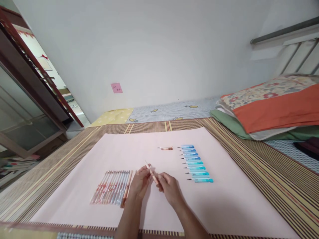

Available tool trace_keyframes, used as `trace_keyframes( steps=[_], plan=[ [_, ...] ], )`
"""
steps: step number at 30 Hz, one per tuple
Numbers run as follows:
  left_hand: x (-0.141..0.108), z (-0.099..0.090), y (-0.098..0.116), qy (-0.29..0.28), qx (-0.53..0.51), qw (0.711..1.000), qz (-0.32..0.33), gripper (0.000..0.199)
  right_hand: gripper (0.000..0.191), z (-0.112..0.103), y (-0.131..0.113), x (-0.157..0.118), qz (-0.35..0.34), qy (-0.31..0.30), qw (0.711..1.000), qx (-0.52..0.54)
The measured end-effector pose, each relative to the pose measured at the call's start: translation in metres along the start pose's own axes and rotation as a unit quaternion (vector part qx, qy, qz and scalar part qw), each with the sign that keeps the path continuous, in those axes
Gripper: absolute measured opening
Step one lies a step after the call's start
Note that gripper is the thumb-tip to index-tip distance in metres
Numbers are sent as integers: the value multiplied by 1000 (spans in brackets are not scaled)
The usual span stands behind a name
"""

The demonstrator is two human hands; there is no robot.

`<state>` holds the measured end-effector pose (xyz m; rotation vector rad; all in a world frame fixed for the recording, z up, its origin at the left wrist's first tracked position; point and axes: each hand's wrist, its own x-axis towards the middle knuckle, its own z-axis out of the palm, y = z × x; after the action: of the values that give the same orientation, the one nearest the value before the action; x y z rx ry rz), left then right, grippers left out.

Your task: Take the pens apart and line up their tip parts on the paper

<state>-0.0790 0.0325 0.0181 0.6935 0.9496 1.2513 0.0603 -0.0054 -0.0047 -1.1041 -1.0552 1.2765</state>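
My left hand (141, 182) has its fingers closed around a slim peach-coloured pen (153, 174), which tilts with its pointed end up and to the left. At the pen's lower end, the fingers of my right hand (169, 186) pinch it. Just left of my left hand lies a row of clear-barrelled pens (108, 187), with brown pens (126, 187) at the row's right end, partly hidden by that hand. Beyond my hands rests a small brown pen (166, 148) with a dark tip. Several blue and turquoise pens (195, 163) form a column to the right, tips pointing left.
A pale pink sheet (224, 199) lies under the pens on a striped mat (249, 159). Folded bedding (271, 103) is piled at the right. A white wall (174, 49) with a pink note (116, 88) rises behind, and an open doorway (50, 73) is at the left.
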Motion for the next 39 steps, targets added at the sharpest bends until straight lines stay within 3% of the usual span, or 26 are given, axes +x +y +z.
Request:
trace_keyframes(
  steps=[3, 6, 10, 16, 21, 29, 39],
  plan=[
    [-4, 6, -10, -6, -66, 998, -6, 35, 57, -4, 1, 1, -3, -1, 999, 34],
    [-8, 9, -15, -32, -60, 998, -3, 33, 53, -8, 2, 3, 11, 42, 996, 71],
    [-15, 7, -11, -29, -15, 999, 18, 35, 43, -16, -3, 6, 11, 76, 984, 158],
    [-26, 7, -8, -31, 107, 990, 86, 28, 40, -19, -7, 6, 40, 42, 963, 264],
    [-29, 16, -12, -35, 186, 976, 110, 25, 46, -18, 1, 7, 73, 43, 963, 257],
    [-35, 22, -19, 12, 295, 944, 148, 20, 55, -23, 1, 11, 2, 67, 989, 131],
    [-37, 22, -18, -7, 338, 930, 146, 42, 48, -20, -6, 6, -17, 52, 995, 84]
  ],
)
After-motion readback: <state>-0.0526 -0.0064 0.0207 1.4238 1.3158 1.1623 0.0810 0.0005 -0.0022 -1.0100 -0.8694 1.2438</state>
